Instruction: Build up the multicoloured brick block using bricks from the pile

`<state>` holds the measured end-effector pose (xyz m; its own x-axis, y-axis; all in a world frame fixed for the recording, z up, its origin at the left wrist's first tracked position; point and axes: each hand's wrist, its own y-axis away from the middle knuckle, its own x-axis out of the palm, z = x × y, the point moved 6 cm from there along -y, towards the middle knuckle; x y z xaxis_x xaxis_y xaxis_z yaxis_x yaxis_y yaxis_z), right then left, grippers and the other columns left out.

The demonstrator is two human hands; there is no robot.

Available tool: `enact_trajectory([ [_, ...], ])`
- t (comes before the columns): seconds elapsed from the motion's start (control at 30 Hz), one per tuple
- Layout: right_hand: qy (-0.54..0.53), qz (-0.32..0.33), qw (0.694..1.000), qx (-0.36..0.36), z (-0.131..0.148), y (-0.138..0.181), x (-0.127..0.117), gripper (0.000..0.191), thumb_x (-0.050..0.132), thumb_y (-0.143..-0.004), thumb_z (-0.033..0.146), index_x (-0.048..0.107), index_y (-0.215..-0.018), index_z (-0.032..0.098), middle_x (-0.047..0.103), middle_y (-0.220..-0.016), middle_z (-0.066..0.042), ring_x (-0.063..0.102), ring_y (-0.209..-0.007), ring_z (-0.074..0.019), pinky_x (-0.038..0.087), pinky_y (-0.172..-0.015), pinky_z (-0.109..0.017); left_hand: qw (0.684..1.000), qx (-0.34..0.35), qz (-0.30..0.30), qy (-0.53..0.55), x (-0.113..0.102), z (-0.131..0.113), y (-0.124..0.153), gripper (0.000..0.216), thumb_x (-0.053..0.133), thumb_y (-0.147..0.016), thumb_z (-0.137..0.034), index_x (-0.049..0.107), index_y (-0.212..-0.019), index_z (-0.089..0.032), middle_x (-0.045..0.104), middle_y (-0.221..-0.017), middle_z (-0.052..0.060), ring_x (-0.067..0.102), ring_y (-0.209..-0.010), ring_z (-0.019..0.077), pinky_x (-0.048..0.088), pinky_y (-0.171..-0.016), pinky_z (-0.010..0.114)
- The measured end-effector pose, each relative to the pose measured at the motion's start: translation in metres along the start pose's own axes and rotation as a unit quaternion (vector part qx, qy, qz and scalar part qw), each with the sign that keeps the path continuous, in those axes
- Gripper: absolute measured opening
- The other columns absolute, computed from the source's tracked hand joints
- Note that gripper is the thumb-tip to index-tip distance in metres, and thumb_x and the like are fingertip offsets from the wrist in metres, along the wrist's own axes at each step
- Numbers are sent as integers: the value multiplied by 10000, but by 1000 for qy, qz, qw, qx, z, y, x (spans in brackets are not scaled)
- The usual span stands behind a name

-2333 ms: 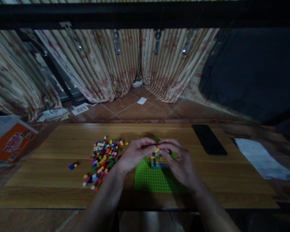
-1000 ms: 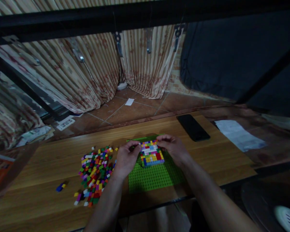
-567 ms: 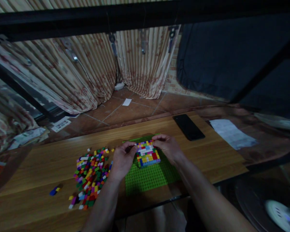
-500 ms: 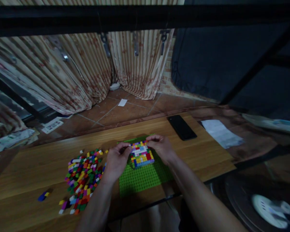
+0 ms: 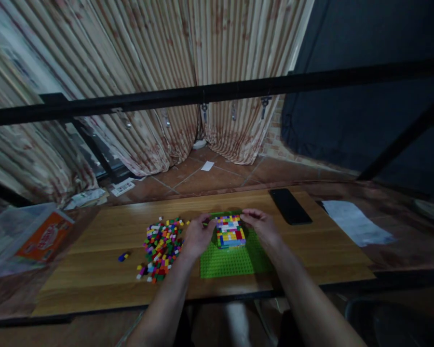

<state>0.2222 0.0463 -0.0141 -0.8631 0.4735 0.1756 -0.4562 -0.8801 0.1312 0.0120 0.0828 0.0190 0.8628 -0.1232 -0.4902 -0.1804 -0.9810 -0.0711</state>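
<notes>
A block of small multicoloured building bricks [image 5: 231, 236] sits on a green studded baseplate [image 5: 224, 265]. My left hand [image 5: 198, 236] is at the block's far left corner, its thumb against the edge and its fingers curled. On the opposite side, my right hand [image 5: 263, 229] has its thumb and fingertips closed at the far right corner. Both hands appear to grip the block by its sides; the exact fingertip contact is too small to make out. A pile of loose bricks [image 5: 163, 246] lies left of my left hand.
A few bricks [image 5: 123, 256] lie apart on the wooden table [image 5: 90, 241]. A black phone [image 5: 290, 206] rests at the back right, with white paper [image 5: 356, 221] beyond the table. A plastic box [image 5: 32, 236] stands at left. A dark bar [image 5: 159, 99] crosses beyond the table.
My view has tilted up and shifted left, bringing the plastic box into sight. Both hands stay at the block's far corners, with the left fingers slightly more parted.
</notes>
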Motion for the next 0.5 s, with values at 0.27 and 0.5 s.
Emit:
enact_trajectory([
  [0.27,28,-64,996,-51,54,33,-64,387,813,-456,461,709,-702,181,672,-632,-22,578,-600,-159,464,-598,-313,996,-25,-82,15,-94,3,89,331,610,-764,-393,706,-961,-145,755,-955,110,699,-852,234,542,-791,352],
  [0.5,226,22,970,-80,6,158,-93,311,678,-699,492,756,-829,220,756,-901,-90,682,-881,-274,512,-828,-407,989,-109,-100,-3,-122,40,216,332,583,-758,-418,684,-967,-181,752,-923,78,700,-896,251,543,-854,376],
])
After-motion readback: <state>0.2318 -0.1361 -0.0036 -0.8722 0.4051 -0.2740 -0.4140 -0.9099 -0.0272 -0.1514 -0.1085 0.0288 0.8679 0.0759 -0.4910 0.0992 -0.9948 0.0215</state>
